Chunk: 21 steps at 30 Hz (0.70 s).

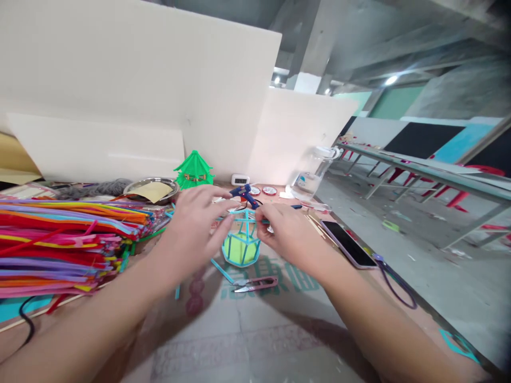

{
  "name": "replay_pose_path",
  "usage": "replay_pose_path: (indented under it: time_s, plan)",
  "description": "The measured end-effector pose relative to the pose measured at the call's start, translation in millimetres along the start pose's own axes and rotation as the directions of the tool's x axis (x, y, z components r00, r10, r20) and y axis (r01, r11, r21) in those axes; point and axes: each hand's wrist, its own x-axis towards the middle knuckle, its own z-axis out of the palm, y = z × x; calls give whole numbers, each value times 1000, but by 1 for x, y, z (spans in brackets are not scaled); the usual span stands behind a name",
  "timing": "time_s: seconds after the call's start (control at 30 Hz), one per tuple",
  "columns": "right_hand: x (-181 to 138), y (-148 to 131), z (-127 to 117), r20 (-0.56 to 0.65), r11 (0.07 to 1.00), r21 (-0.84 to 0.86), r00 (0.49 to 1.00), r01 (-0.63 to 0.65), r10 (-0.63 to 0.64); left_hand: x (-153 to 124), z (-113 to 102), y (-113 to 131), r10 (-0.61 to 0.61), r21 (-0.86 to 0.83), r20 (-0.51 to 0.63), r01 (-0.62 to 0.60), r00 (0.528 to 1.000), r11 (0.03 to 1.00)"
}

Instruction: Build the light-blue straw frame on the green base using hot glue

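A small blue pipe-cleaner frame with a yellow-green base [241,250] stands upright on the work surface between my hands. My right hand [285,226] is closed in a pinch at the frame's upper right, on a blue pipe cleaner near its top. Across from it, my left hand [199,221] hovers at the upper left, its thumb and fingers apart. Just in front of the frame lie pink-handled thread snips [257,284], blades pointing left. A loose blue piece of pipe cleaner [222,271] rests beside them.
Bundled coloured pipe cleaners [59,244] fill the left side. Behind stand a green pipe-cleaner roof shape [195,170], a metal bowl [165,186], a blue glue gun [244,194], a small digital clock [240,180] and a plastic jug [311,178]. A phone [349,244] lies at the right edge.
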Motion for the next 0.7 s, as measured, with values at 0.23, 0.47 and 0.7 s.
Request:
replay_pose_path:
  time_s: [0.23,0.47,0.7]
  plan:
    - [-2,-17,0,-157,992,-53,980,118,-125,-8,5,24,117,10,18,-117,993,993]
    - [-3,-17,-9,-221,995,-29,971,91,-95,-8,0,30,-2,-212,8,4,1000,977]
    - [-3,-15,-6,-317,994,-28,942,106,-109,-10,3,36,-153,-431,80,173,985,886]
